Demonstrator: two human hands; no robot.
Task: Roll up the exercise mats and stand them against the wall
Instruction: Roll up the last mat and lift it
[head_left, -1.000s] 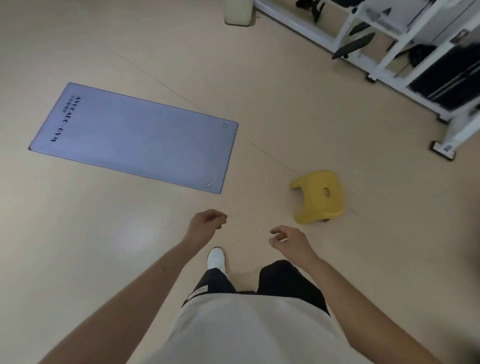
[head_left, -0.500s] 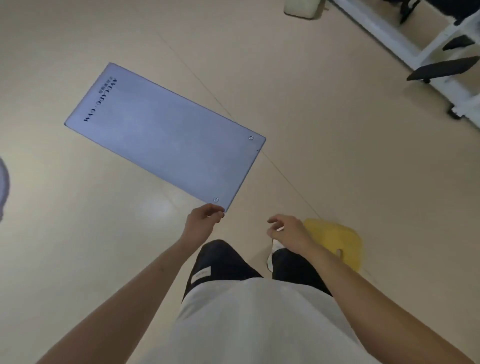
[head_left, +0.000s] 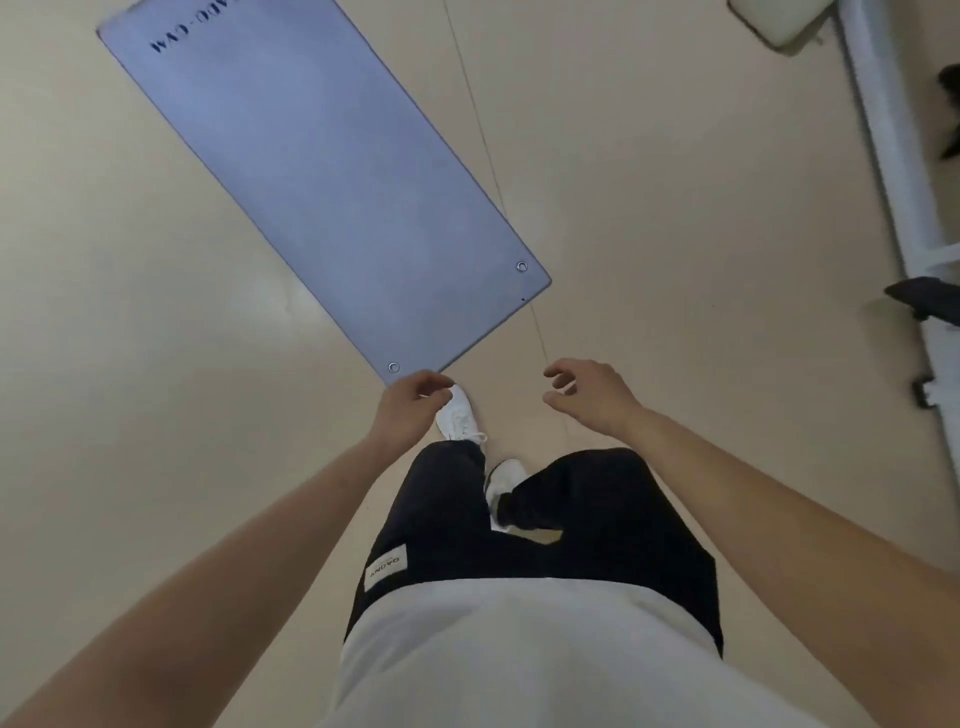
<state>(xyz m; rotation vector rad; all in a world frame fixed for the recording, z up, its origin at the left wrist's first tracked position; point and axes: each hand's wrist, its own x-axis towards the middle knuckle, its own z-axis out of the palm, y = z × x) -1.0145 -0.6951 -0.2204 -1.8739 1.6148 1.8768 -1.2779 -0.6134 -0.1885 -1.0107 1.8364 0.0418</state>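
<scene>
A grey-blue exercise mat (head_left: 322, 182) lies flat and unrolled on the beige floor (head_left: 130, 312), filling the upper left of the view. Its long axis runs diagonally, from the far end at upper left, where dark lettering is printed, down to the near short edge at lower right. That near edge carries two metal eyelets (head_left: 393, 367), one in each corner.

The left hand (head_left: 410, 405) hangs just at the mat's nearest corner, fingers loosely curled and holding nothing; whether it touches the mat cannot be told. A white shoe (head_left: 460, 415) shows just beside it, stepping toward the near edge, with the other shoe further back between dark trouser legs. A thin seam in the floor passes along the mat's right side.

The right hand (head_left: 592, 397) hovers apart from the mat, over bare floor, fingers spread and half bent, empty.

At far right stands a white metal equipment frame (head_left: 893, 171) with a dark pad, well apart from the mat. A pale rounded object (head_left: 774, 21) sits at the top edge.
</scene>
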